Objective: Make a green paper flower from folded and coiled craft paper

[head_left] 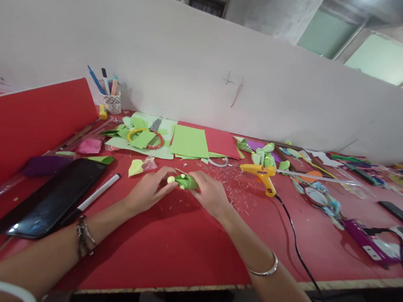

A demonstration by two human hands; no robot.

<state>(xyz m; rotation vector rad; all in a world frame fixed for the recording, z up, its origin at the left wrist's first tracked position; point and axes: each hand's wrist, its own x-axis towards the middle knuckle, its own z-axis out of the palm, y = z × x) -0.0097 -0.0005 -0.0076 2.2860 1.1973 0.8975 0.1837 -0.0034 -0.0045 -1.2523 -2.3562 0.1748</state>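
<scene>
Your left hand (150, 189) closes finger and thumb about the ball end of the green piece (189, 183); whether they press on its paper or its balls cannot be told. Your right hand (213, 195) pinches the wrapped end. The green piece lies between both hands, just above the table (163, 252). State of work: its paper is folded or rolled, and small yellow balls, the largest being the end ball (171, 180), show at its left end. Whether these are fixed cannot be seen; the wrap appears formed but, by judgement, not finally secured. Beyond and to the right of the grip, several rolled green pieces (263, 153) lie together, apparently shaped. In front of them, nearer you, the glue gun (265, 177) lies on its side, held by neither hand. Directly beyond the grip, the green sheet (190, 142) is flat and unrolled. Beyond and to the left, cut green scraps (143, 139) lie over the scissors (156, 125), likewise unrolled.
</scene>
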